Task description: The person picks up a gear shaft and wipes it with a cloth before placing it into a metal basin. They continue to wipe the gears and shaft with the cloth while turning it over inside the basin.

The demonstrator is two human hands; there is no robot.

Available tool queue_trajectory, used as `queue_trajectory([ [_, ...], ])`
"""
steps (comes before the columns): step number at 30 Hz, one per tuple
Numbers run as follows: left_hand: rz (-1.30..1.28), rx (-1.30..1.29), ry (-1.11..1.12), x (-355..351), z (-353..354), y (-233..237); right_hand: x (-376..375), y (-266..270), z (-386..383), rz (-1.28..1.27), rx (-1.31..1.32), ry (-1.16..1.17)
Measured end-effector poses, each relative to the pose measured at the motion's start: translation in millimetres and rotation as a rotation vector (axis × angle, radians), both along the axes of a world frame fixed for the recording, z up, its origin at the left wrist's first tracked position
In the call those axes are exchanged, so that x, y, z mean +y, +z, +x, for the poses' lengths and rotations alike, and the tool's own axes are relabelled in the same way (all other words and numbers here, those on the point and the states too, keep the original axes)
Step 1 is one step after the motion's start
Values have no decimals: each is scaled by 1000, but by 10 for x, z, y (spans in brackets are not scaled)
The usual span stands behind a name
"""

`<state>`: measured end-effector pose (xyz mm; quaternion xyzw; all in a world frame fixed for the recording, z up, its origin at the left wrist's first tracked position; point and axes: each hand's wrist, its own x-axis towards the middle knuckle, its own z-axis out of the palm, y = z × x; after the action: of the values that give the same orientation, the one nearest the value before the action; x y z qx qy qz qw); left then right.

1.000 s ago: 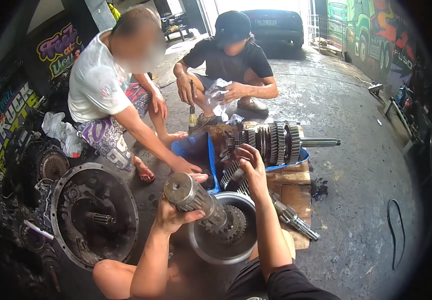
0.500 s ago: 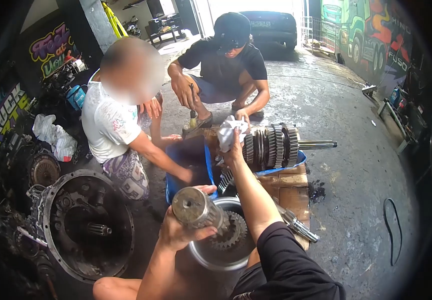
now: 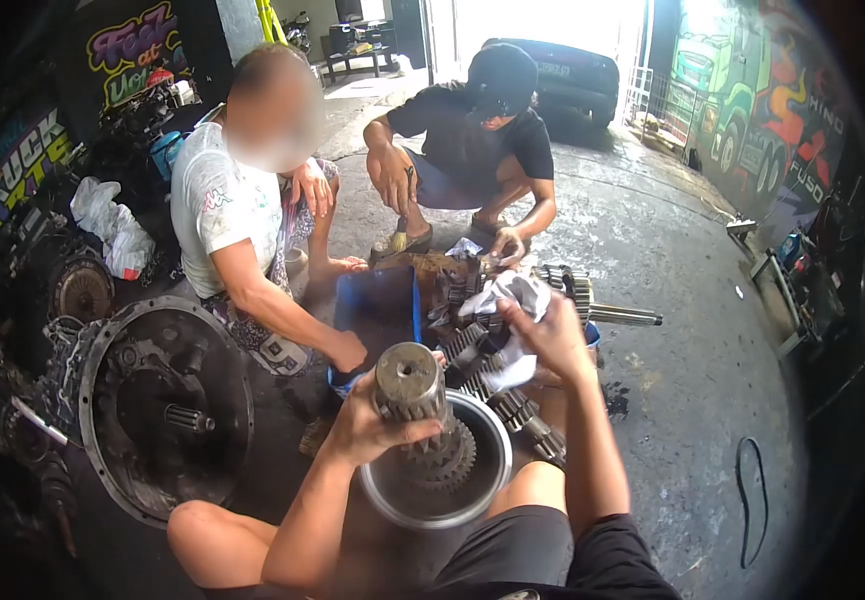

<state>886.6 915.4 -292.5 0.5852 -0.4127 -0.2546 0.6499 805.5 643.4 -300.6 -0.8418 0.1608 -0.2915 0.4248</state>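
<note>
My left hand (image 3: 368, 425) is wrapped round a splined metal gear shaft (image 3: 410, 375), holding it tilted with its round end up. Beneath that shaft is a round metal basin (image 3: 498, 470), with a toothed gear (image 3: 453, 460) at the shaft's lower part. My right hand (image 3: 553, 335) grips a white cloth (image 3: 513, 295), which hangs down over a row of gears (image 3: 468, 350). Close to the cloth is a hand (image 3: 506, 245) of the person in the black shirt.
A person in a white shirt (image 3: 218, 190) reaches into a blue-edged tray (image 3: 416, 300). The person in black holds a brush (image 3: 400, 238). A large round housing (image 3: 93, 420) lies at left. A long shaft (image 3: 628, 315) sticks out right, and a belt (image 3: 743, 500) lies on the floor.
My right hand and the cloth have moved right and nearer to me. The shaft in my left hand stands more upright. The view has shifted.
</note>
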Motion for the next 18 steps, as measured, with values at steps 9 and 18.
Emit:
queue_trajectory([
  [9,35,-69,120,-44,-55,36,1079,1463,-440,-540,-227,544],
  [18,289,-300,345,568,18,453,1383,945,-37,-659,-161,394],
])
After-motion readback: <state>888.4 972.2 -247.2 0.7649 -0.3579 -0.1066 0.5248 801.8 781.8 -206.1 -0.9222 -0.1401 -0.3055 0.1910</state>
